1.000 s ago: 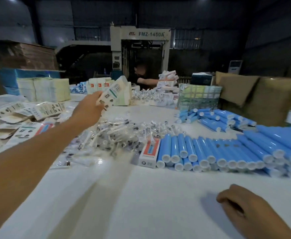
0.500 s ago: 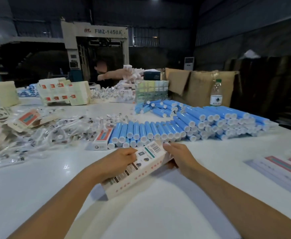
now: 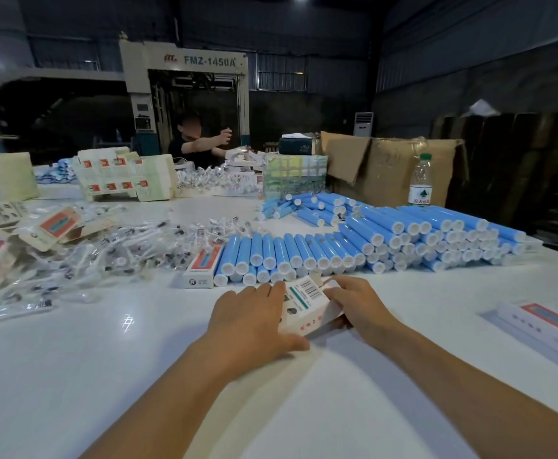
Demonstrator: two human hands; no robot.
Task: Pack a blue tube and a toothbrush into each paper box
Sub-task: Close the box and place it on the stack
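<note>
Both hands have brought the paper box [image 3: 307, 306] down from the air onto the worktop [image 3: 138, 376], near its middle, just in front of the blue tubes [image 3: 337, 250]. Left hand [image 3: 254, 321] and right hand [image 3: 358, 304] each hold one side of it. Toothbrushes [image 3: 132, 246] lie toward the left edge. Nothing looks packed yet, so filling comes next.

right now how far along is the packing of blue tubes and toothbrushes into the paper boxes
Done: one closed white and red paper box lies beside the tubes. In hand: the left hand and right hand grip a white printed paper box; whether it is filled is unclear. Left: a big stack of blue plastic tubes and a pile of clear-wrapped toothbrushes.
</note>
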